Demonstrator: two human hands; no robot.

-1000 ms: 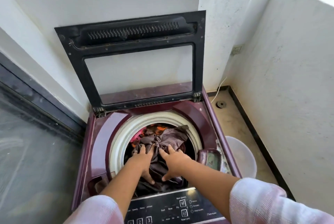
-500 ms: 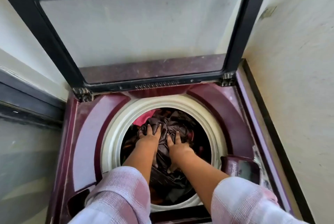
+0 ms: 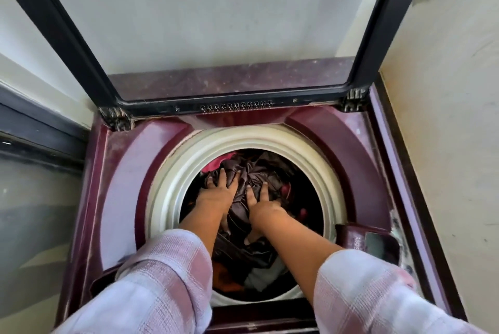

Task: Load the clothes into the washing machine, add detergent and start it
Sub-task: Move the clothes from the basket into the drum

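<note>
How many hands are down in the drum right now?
2. The left hand presses the dark clothes left of centre; the right hand presses them just beside it, to the right. Neither is hidden.

Clothes (image 3: 259, 169) lie inside the washing machine's drum ring (image 3: 318, 161). On the pile, the left hand (image 3: 216, 196) presses beside the right hand (image 3: 266, 208). Behind the ring stands the raised lid (image 3: 189, 109); at the ring's front right sits a small compartment (image 3: 359, 242).

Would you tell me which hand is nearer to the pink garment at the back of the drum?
Left. The left hand presses the dark cloth just in front of the pink garment, fingertips almost at it; the right hand lies further right and nearer the person.
</note>
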